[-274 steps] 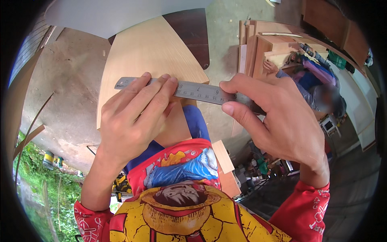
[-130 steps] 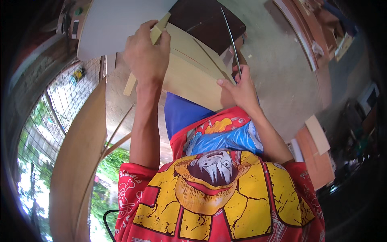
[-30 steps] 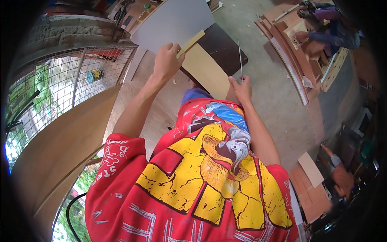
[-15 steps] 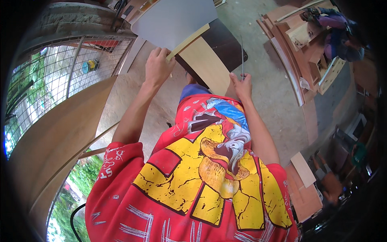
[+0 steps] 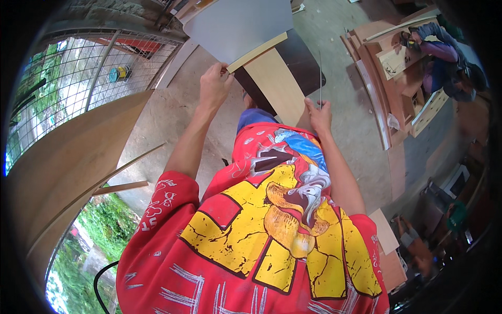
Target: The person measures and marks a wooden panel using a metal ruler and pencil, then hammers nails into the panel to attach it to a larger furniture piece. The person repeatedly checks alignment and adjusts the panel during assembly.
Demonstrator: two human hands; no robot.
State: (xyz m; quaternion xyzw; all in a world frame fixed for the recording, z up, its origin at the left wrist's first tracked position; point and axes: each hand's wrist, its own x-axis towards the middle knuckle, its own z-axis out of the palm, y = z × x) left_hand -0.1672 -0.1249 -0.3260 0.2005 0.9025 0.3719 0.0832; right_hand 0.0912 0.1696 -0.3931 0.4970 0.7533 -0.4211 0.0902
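The left hand [image 5: 214,86] is raised with its fingers pinched on the near corner of a pale wooden strip [image 5: 257,52], which runs up and to the right along the lower edge of a grey-white board [image 5: 238,23]. The strip is thin, light tan and straight, touching the board along its length. Under both lies a tan plywood panel [image 5: 277,86], smooth and unmarked, narrowing towards the person; it rests on a dark brown panel [image 5: 300,60] that shows on its right and left sides. The right hand [image 5: 319,115] sits at the panel's right edge, fingers closed together on the lower end of a thin metal ruler [image 5: 320,76], which is seen edge-on and stands upright as a fine dark line. The person's red shirt with a yellow and blue print fills the lower middle of the view. On the left a large curved plywood sheet [image 5: 73,157] leans by a wire mesh fence [image 5: 78,78], beyond which a small round blue and yellow container [image 5: 119,73] stands; any label on it is too small to make out. At upper right, stacked wooden pieces [image 5: 381,68] lie on the concrete floor [image 5: 167,115], beside another person [image 5: 444,57] in purple. A pale flat board [image 5: 384,230] lies at lower right.
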